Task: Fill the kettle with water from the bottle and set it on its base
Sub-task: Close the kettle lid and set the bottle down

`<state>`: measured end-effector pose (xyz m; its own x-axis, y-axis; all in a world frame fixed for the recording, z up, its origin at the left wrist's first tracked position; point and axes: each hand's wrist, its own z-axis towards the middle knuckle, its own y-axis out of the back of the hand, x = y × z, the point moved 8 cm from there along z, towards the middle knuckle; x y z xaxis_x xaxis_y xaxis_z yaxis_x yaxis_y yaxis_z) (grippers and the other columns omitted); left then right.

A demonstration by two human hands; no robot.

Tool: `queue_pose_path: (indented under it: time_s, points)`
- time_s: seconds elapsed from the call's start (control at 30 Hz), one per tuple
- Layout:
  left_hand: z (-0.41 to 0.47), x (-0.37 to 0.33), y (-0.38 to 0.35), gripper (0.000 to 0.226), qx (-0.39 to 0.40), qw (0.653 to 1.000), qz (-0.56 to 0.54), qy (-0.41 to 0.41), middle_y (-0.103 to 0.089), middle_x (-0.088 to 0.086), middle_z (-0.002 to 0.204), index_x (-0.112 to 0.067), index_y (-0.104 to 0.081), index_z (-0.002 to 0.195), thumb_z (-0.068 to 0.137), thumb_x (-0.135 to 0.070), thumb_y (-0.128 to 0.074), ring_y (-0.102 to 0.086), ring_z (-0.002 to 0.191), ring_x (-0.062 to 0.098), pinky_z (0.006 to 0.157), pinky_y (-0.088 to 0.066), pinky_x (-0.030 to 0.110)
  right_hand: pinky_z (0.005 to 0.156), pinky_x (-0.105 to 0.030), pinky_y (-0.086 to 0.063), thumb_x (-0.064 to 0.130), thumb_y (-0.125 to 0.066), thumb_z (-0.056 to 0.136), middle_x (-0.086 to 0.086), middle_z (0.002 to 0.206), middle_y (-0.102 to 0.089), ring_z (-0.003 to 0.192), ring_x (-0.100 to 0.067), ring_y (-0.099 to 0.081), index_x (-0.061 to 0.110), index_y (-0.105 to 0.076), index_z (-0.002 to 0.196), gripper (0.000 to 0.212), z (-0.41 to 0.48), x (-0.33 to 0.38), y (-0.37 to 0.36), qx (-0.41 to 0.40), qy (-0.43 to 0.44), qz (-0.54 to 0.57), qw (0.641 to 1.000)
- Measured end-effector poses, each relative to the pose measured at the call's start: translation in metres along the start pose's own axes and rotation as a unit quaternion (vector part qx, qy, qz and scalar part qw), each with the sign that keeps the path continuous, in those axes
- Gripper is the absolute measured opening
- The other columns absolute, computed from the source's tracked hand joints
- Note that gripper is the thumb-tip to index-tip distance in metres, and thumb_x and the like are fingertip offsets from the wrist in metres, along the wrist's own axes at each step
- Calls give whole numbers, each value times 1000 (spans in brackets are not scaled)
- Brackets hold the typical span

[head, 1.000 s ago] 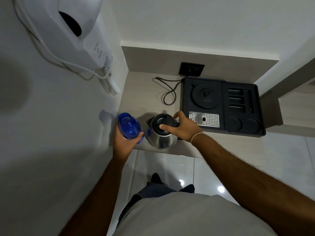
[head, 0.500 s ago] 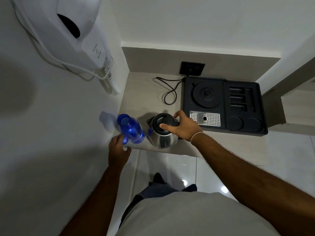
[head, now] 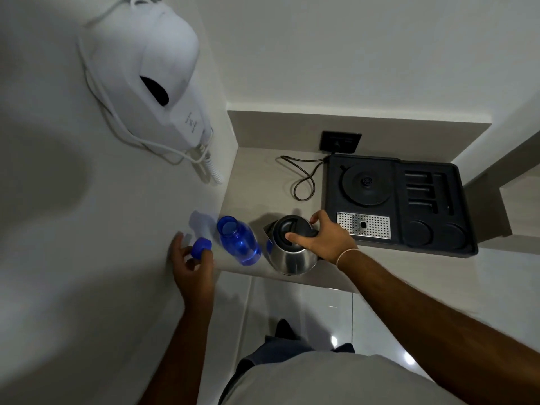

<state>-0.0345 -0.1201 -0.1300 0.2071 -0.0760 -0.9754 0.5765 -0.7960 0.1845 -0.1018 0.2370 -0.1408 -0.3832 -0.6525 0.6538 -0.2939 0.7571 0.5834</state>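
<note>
A steel kettle (head: 293, 257) with a black lid stands near the front edge of the counter (head: 263, 176). My right hand (head: 324, 238) grips its black handle, thumb resting on the shut lid. To its left stands a blue bottle (head: 238, 241), uncapped, its mouth open. My left hand (head: 191, 266) is left of the bottle, apart from it, pinching the blue cap (head: 201, 247) in its fingertips. The round kettle base (head: 365, 184) sits in a black tray (head: 438, 241) at the back right, with nothing on it.
A white wall-mounted hair dryer (head: 152, 92) with a coiled cord hangs on the left wall. A black power cord (head: 304, 182) loops from the wall socket (head: 340, 141) to the tray. A perforated metal drip plate (head: 363, 225) lies in the tray. Glossy floor tiles lie below the counter edge.
My left hand let go of the bottle, which now stands on the counter, and moved left; it now holds the blue cap. My right hand stayed on the kettle.
</note>
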Motion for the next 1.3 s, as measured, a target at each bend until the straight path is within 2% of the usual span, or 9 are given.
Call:
queue_pose_path:
  time_s: [0.17, 0.3, 0.43, 0.6, 0.87, 0.97, 1.07, 1.17, 1.3]
  points:
    - [-15, -79, -26, 51, 59, 984, 28, -164, -66, -26, 121, -57, -70, 124, 82, -29, -75, -69, 109, 4, 86, -60, 19, 74, -37, -57, 117, -48, 28, 5, 100, -68, 81, -9, -65, 38, -46, 116, 119, -2, 2, 2, -4, -3, -6, 1000]
    - [-18, -93, -46, 49, 114, 960, 125, -223, -57, -30, 123, -44, -68, 128, 82, -35, -82, -70, 110, 8, 93, -57, 14, 71, -36, -54, 118, -47, 27, 5, 96, -68, 79, -6, -63, 37, -46, 116, 120, -3, 2, 2, -4, -4, -9, 1000]
    - [-7, -91, -53, 58, 145, 937, 226, -224, -50, -39, 120, -36, -68, 133, 81, -32, -91, -62, 107, -11, 90, -46, 0, 77, -39, -59, 118, -46, 26, 2, 102, -71, 83, -13, -68, 35, -47, 115, 121, -4, 2, 2, -4, -4, -15, 1000]
    - [-1, -104, -55, 52, 167, 918, 279, -226, -53, -24, 108, -29, -73, 127, 80, -34, -94, -60, 101, -13, 84, -44, 10, 89, -47, -65, 118, -45, 27, -1, 108, -75, 93, -25, -73, 35, -47, 114, 120, -6, 3, 3, -10, -4, -22, 1000]
    - [7, -120, -59, 49, 180, 895, 374, -166, -55, -13, 97, -24, -75, 116, 78, -46, -95, -60, 85, 8, 75, -49, 27, 94, -51, -65, 119, -41, 26, -4, 115, -76, 100, -29, -73, 34, -48, 116, 124, -8, 5, 4, -10, 0, -26, 1000]
    - [8, -121, -64, 50, 216, 892, 367, -153, -60, -5, 113, -23, -75, 126, 80, -28, -94, -65, 102, 17, 91, -57, 40, 93, -51, -65, 118, -43, 27, -4, 113, -76, 98, -29, -73, 34, -48, 115, 122, -7, 5, 4, -9, -3, -26, 1000]
    - [-5, -122, -77, 83, 324, 846, 379, -187, -51, 1, 159, -29, -59, 155, 80, -7, -85, -50, 148, 29, 123, -43, 52, 92, -50, -65, 117, -47, 31, -3, 111, -75, 96, -28, -73, 33, -48, 116, 120, -7, 5, 3, -8, -3, -26, 1000]
    - [-9, -126, -77, 92, 312, 832, 403, -219, -38, -4, 171, -43, -41, 165, 83, -27, -81, -37, 157, 27, 127, -35, 57, 87, -45, -64, 107, -61, 47, 1, 106, -73, 92, -24, -72, 34, -48, 115, 101, -8, 6, 4, -11, -1, -27, 1000]
    - [-2, -139, -65, 70, 157, 817, 485, -271, -68, 5, 124, -32, -60, 151, 92, -67, -71, -64, 117, 28, 112, -44, 52, 79, -40, -60, 102, -64, 53, 1, 103, -73, 85, -19, -69, 33, -48, 113, 93, -6, 4, 2, -15, 9, -18, 1000]
